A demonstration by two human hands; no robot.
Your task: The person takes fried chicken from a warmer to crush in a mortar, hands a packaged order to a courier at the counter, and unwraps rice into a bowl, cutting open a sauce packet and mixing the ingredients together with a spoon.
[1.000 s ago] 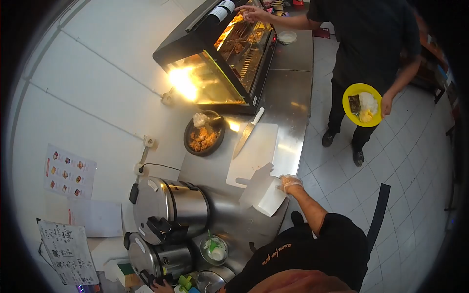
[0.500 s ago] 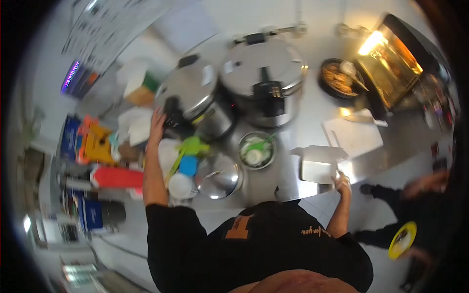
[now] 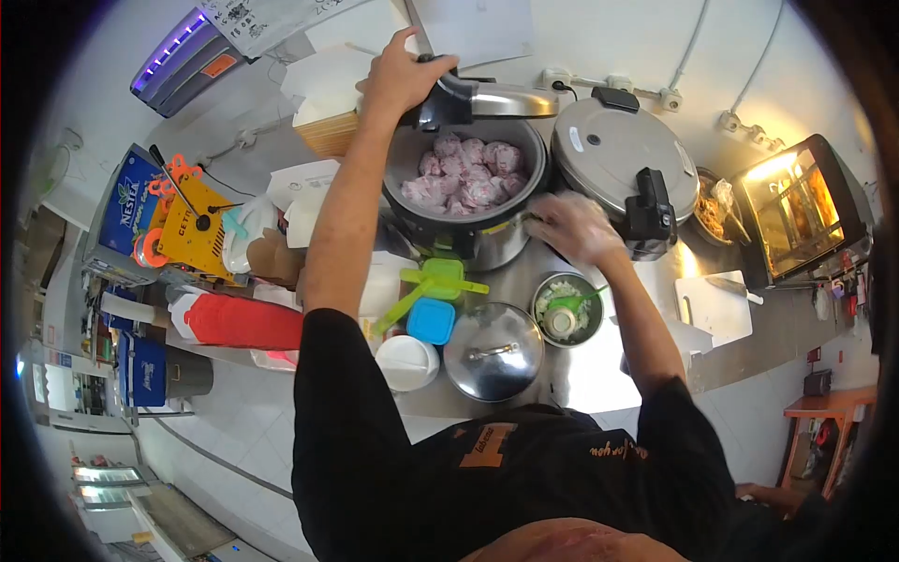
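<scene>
My left hand (image 3: pixel 398 80) grips the black handle part of a rice cooker's lid (image 3: pixel 496 101), which is swung up. Below it, the open rice cooker (image 3: pixel 468 229) holds several pinkish-white bundles (image 3: pixel 464 173) that look wrapped in clear plastic. My right hand (image 3: pixel 576 229), blurred by motion, is beside the cooker's front right rim; whether its fingers hold anything is not clear. A second rice cooker (image 3: pixel 623 155) stands closed to the right. Nearer me is a metal bowl (image 3: pixel 585 328) of chopped white and green food with a green spoon (image 3: pixel 573 302).
A round metal lid (image 3: pixel 492 365), a blue container (image 3: pixel 431 321), green utensils (image 3: pixel 440 281) and white tubs (image 3: pixel 407 363) crowd the counter's front. A glaring white shape (image 3: pixel 595 370) lies nearby. At right are a cutting board (image 3: pixel 716 309) with a knife and a lit display warmer (image 3: pixel 791 211).
The left cooker's lid has swung up, showing the bundles inside. My left hand rose with it. My right hand left the white box and moved to the cooker's rim.
</scene>
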